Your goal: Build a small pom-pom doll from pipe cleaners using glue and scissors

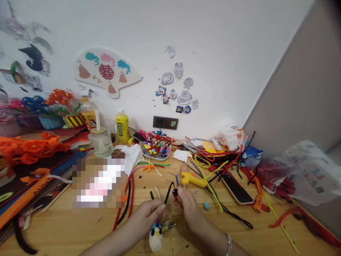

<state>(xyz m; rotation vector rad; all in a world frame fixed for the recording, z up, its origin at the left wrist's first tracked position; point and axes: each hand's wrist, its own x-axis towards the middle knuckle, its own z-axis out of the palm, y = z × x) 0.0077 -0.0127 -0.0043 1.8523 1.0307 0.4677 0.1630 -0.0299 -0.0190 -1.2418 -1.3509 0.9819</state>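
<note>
My left hand (152,212) is closed in a pinch on a black pipe cleaner (168,192), which rises from the fingertips and bends over at the top. Beside its bent end, my right hand (187,203) pinches a small shiny dark piece (175,192); its kind is hard to make out. Beneath my left hand lies a small white and blue figure (156,237) with black eyes and a yellow beak, partly covered by the hand. Small clear and gold pieces (168,224) lie between the hands. A yellow glue gun (194,179) rests just beyond my right hand.
Loose pipe cleaners (213,167) sprawl over the back right, near a phone (236,186). A tray of small figures (157,147), a glass jar (100,142) and a yellow bottle (122,126) stand along the back. A light blue ball (206,206) lies at right.
</note>
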